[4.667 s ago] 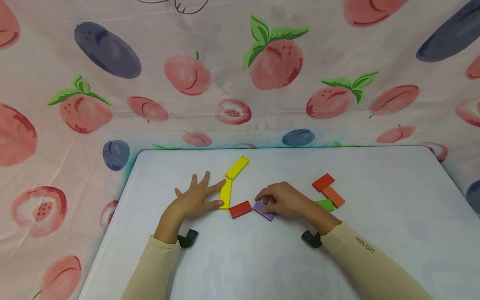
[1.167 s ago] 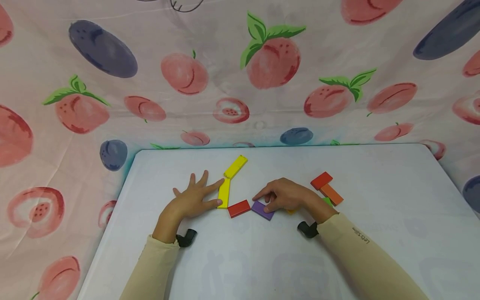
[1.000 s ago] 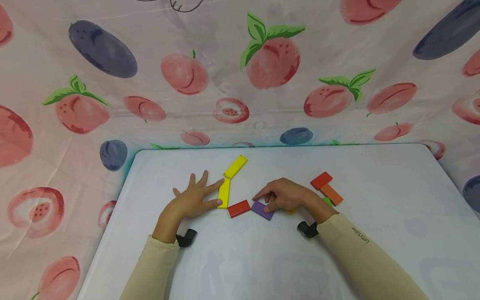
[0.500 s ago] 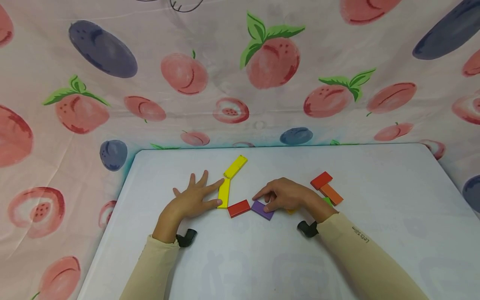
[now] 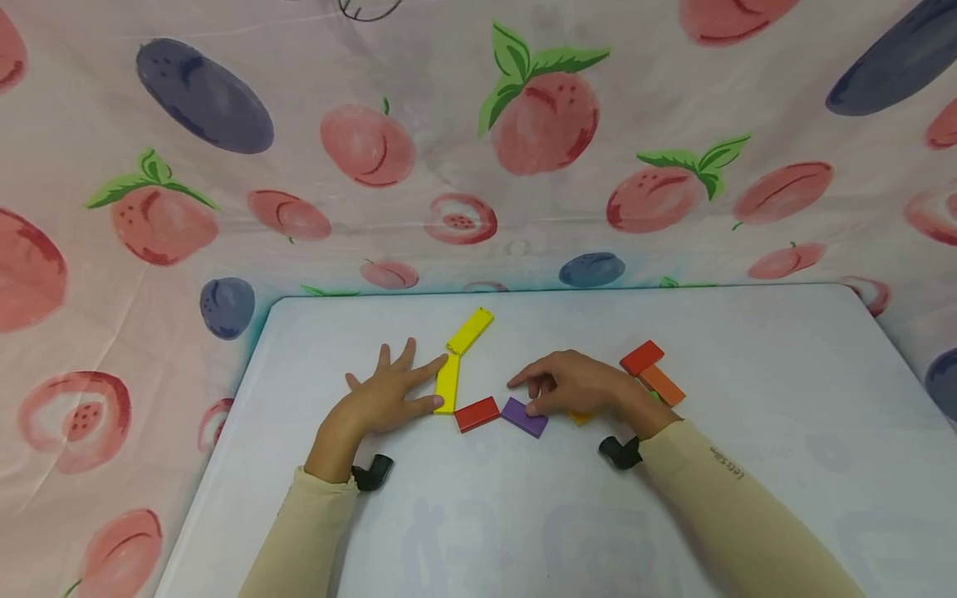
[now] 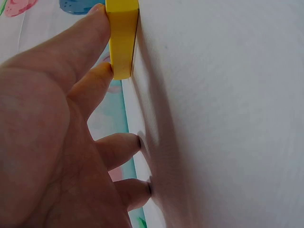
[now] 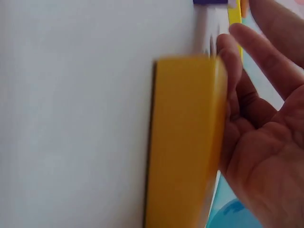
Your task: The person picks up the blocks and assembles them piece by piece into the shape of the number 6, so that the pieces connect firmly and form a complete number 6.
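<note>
a creased pale pink sheet (image 5: 449, 83), printed with red and dark blue fruit and green leaves, lies beyond the far edge and left and right of the white, round-cornered tabletop (image 5: 478, 515); light is soft.

Item 1: dark lettering (image 5: 728, 463), 1 line, on the long beige fabric right sleeve (image 5: 748, 515), lower right of the head view; appears to read "LetsSlim", last letters blurred. Item 2: tiny dark marks (image 5: 453, 348) on the upper flat yellow rectangular block (image 5: 471, 330), centre; too small to read. Item 3: faint grey shapes (image 5: 598, 517) on the smooth white tabletop (image 5: 508, 482), lower centre; illegible.
</note>
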`<state>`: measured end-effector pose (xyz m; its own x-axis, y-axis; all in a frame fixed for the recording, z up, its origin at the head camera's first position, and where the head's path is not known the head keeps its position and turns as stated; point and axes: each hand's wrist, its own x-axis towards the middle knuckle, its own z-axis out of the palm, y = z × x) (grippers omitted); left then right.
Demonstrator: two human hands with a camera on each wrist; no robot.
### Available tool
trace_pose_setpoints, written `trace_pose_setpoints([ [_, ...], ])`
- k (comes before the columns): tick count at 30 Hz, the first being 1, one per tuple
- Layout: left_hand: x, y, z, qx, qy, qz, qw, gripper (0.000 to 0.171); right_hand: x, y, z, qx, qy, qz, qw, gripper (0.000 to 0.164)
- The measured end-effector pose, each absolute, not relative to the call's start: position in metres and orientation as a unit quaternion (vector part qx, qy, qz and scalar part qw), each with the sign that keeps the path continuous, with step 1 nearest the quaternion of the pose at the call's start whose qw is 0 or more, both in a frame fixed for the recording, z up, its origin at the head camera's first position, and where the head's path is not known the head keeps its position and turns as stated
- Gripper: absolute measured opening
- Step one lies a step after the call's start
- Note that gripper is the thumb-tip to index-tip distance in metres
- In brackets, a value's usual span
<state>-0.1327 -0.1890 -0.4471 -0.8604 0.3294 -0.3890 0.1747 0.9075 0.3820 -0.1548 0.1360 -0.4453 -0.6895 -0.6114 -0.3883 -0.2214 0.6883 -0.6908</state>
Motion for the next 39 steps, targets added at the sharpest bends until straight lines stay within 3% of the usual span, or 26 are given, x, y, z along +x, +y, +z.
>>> trace_pose_setpoints([
  [6, -0.133, -0.189, -0.448, 0.13, 0.949, 0.173, 0.231, 0.071, -0.156, 0.146, -0.449, -0.226, 0.851, -0.365, 0.303, 0.036],
  [14, -0.134, -0.189, -0.448, 0.132, 0.949, 0.175, 0.228, 0.071, -0.15, 0.164, -0.44, -0.207, 0.881, -0.365, 0.22, 0.028],
  [21, -0.134, -0.189, -0.447, 0.135, 0.949, 0.175, 0.227, 0.071, -0.146, 0.18, -0.424, -0.237, 0.892, -0.337, 0.185, 0.025],
  [32, -0.134, -0.19, -0.45, 0.135, 0.95, 0.169, 0.226, 0.071, -0.138, 0.2, -0.422, -0.304, 0.924, -0.187, 0.139, 0.028],
  [39, -0.134, -0.19, -0.45, 0.135, 0.95, 0.167, 0.227, 0.071, -0.133, 0.209, -0.428, -0.323, 0.923, -0.152, 0.144, 0.036],
])
